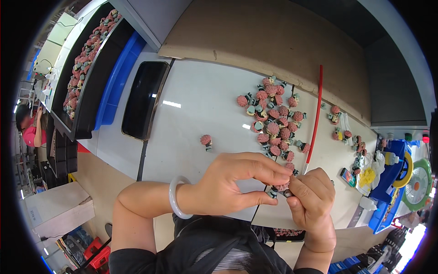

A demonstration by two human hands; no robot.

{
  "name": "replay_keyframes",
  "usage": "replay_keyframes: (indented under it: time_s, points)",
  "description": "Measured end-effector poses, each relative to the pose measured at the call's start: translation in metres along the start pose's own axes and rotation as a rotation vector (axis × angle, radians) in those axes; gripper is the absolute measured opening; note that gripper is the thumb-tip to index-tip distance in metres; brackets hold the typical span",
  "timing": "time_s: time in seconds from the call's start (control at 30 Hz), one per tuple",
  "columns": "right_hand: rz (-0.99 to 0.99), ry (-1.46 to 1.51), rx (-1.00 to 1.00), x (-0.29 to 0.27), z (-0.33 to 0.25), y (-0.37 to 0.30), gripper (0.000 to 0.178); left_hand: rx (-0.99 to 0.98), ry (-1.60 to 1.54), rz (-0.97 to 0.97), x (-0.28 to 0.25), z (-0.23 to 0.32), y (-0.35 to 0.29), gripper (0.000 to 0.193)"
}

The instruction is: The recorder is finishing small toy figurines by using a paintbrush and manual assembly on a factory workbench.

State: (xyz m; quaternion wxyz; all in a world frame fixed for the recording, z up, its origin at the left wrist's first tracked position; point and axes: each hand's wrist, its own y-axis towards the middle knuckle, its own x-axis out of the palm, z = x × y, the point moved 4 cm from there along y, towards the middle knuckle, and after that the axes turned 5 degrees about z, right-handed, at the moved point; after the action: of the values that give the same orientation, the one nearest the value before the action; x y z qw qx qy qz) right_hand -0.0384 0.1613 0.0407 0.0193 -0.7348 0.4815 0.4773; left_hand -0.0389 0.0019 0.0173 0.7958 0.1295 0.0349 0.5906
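Observation:
My left hand, with a pale bangle at the wrist, pinches a small figurine with bumpy pink hair between thumb and fingers. My right hand is closed, its fingertips close against that figurine. A thin red stick with a pale lower end rises from the right fingers; its lower tip is hidden, so its kind does not show. Beyond the hands lies a loose pile of similar pink-haired figurines on the white table. One figurine lies apart to the left.
A black phone lies left of the pile. Farther left are a blue tray and a black tray of figurines. At right stand a blue bin, a green fan and a white bottle. A beige board borders the back.

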Motion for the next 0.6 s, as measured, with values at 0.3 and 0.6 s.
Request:
replay_keyframes:
  time_s: [0.3, 0.6]
  points:
    - [-0.013, -0.014, -0.009, -0.001, -0.0012, 0.0019, 0.026, 0.023, 0.021, 0.0, -0.0006, 0.0018, 0.0017, 0.033]
    - [-0.035, -0.037, 0.024, 0.0008, -0.0006, -0.0001, 0.026, 0.027, 0.052, 0.004, 0.0003, 0.0004, 0.002, 0.034]
